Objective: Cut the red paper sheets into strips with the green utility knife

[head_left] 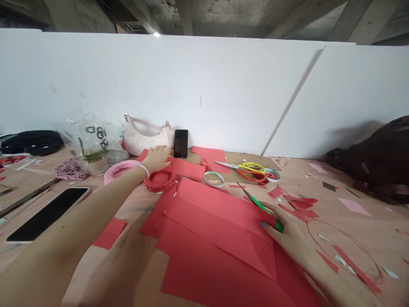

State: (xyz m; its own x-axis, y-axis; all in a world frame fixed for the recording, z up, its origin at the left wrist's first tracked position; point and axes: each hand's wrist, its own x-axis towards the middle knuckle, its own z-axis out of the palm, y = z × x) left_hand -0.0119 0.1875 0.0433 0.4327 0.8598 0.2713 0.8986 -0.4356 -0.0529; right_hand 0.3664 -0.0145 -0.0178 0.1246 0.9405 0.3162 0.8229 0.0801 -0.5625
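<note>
From my remote seat, the right hand (287,238) is closed around the green-striped tool (262,209). It is thin as a pen, its dark tip pointing away from the fingers and lying low over the red paper sheets (217,243), so I judge the grip also steadies the top sheet. These sheets overlap loosely beneath and to the left of that hand.

The left hand (156,157) is stretched far forward, fingers spread open and flat on a red strip (188,169), seemingly pressing it down. Just nearer than its wrist sits a pleated red paper ring (159,181), with a pink ring (116,170) to its left.

Between the two hands lies a tape roll (214,179). Beyond the right hand are yellow and orange scissors (252,170), kept within reach. Past the left fingertips a phone (180,143) leans against the white board, beside a white handbag (145,138).
</note>
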